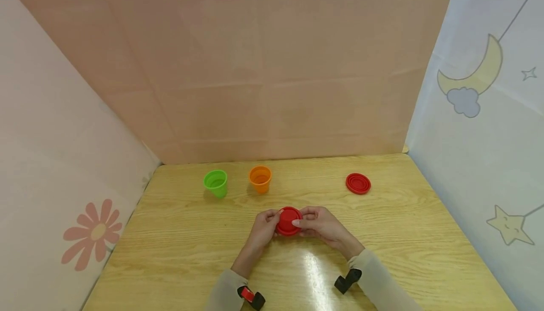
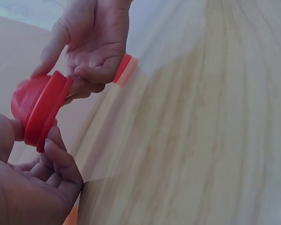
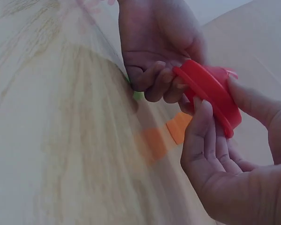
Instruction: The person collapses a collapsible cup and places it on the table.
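Above the front middle of the table, both hands hold a red collapsible cup (image 1: 288,221), its round base facing the head camera. My left hand (image 1: 263,229) pinches its left edge between thumb and fingers. On the opposite edge, my right hand (image 1: 326,227) grips it, the thumb lying over the base. Seen from the side in the left wrist view, the red cup (image 2: 40,110) is mostly flattened, with a wide rim and a small raised bottom. The right wrist view shows fingers under the rim of the cup (image 3: 210,96) and the thumb on its bottom.
A green cup (image 1: 216,183) and an orange cup (image 1: 260,179) stand expanded, mouths up, toward the back of the wooden table (image 1: 178,235). At the back right lies a flat red ringed cup (image 1: 358,184). Cloth-like walls (image 1: 272,89) enclose the back and sides.
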{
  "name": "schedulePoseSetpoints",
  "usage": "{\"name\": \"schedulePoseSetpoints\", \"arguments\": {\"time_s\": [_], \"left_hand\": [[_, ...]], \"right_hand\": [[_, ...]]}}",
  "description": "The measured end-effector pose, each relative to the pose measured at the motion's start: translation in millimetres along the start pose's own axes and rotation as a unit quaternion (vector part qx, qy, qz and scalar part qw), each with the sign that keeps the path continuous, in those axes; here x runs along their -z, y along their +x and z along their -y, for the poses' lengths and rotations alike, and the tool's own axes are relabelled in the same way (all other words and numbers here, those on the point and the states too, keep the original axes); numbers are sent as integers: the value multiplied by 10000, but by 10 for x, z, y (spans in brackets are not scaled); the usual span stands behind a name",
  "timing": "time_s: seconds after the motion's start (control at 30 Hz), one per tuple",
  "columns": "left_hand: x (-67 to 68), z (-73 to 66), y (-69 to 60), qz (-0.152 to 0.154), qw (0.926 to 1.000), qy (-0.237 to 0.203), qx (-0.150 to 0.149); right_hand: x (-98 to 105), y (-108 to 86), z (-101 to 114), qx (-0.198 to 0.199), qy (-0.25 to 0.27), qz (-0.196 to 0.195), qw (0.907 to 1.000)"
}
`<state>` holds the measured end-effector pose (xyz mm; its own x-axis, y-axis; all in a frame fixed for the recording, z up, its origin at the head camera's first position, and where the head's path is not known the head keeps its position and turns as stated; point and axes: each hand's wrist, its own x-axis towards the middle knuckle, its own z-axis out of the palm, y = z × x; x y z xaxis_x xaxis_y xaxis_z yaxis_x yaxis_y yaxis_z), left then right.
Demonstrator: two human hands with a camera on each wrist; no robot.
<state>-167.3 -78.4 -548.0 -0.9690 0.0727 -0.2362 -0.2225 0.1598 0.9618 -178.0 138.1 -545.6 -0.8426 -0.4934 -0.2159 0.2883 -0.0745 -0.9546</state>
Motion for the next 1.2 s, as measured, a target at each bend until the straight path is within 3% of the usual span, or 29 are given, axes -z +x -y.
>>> {"name": "schedulePoseSetpoints", "arguments": {"time_s": [0.27, 0.43, 0.73, 1.0, 1.2], "left_hand": [[-42, -30, -14, -187, 9998, 59, 51], [3, -48, -13, 126, 9997, -123, 169], [112, -28, 2, 865, 9949, -499, 128], [120, -51, -21, 1084, 9923, -593, 86], [87, -65, -39, 1026, 9927, -636, 60]], "right_hand": [[-59, 29, -3, -82, -158, -484, 9987], [-59, 22, 22, -81, -307, -665, 9973], [-27, 34, 8, -124, -350, -830, 9959], [-37, 3, 43, -163, -296, -762, 9965], [-31, -18, 56, -198, -344, -724, 9966]]}}
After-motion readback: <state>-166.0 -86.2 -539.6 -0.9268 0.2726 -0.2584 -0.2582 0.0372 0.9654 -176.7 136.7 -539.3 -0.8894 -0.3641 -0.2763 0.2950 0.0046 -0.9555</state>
